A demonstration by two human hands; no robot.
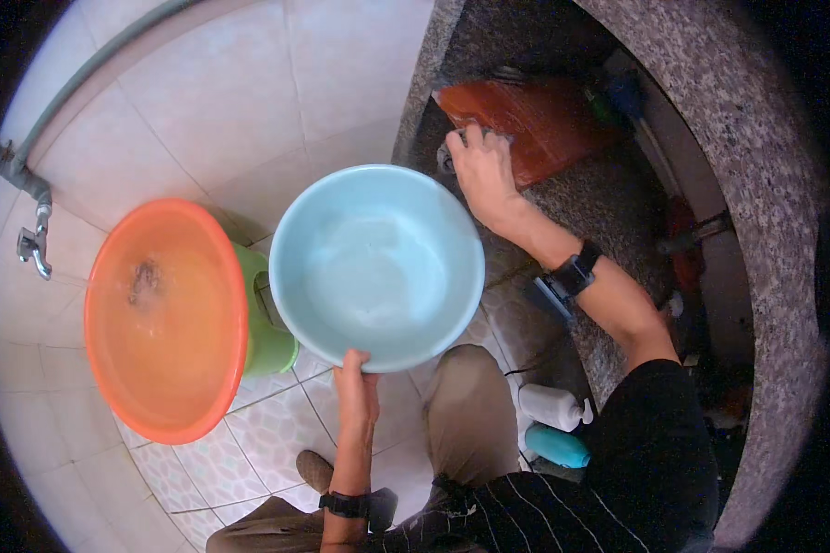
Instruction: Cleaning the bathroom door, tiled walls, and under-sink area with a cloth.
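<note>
My left hand (357, 394) grips the near rim of a light blue plastic basin (373, 269), thumb over the edge. The basin looks empty inside and is held above the tiled floor. Over on the right, my right hand (483, 169) is closed around a crumpled grey cloth (446, 157). That cloth is at the left end of a reddish-brown plastic-looking sheet or bag (546, 124), which lies in the dark recess under a granite counter. Whether the cloth presses on the sheet I cannot tell.
An orange basin (180, 325) with water in it rests on a green plastic stool or bucket (270, 339). A metal tap (36, 245) projects from the left wall. Two bottles, one white pump bottle (552, 406) and one teal (557, 446), are near my knee. The granite counter edge (747, 173) curves at right.
</note>
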